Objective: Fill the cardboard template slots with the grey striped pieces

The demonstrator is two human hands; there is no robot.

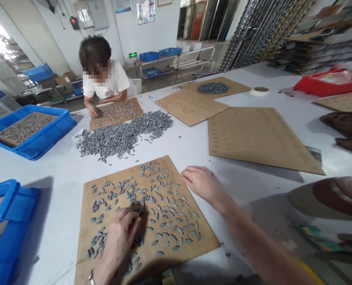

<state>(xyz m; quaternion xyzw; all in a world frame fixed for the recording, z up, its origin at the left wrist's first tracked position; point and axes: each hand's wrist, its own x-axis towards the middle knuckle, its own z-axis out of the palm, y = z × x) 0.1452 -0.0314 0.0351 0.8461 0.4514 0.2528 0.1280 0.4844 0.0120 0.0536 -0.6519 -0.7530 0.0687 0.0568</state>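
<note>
A brown cardboard sheet (164,259) lies before me on the white table, scattered with small grey leaf-shaped pieces (156,194). On the right half the pieces sit apart; on the left several bunch together. My left hand (120,229) is over the sheet's middle, thumb and fingers curled together among the pieces; what they pinch, if anything, is hidden. At the sheet's upper right edge rests my right hand (201,184), its fingers bent and pressed together, fingertips at the edge. I cannot make out anything in them. Beyond the sheet spreads a heap of the same pieces (116,136).
Across the table a person (106,83) works over another piece-covered sheet (119,113). Blue crates (30,152) stand at left. Cardboard sheets (253,134), a tape roll (259,91) and a red tray (330,85) lie at right. A rounded container (300,198) is near my right arm.
</note>
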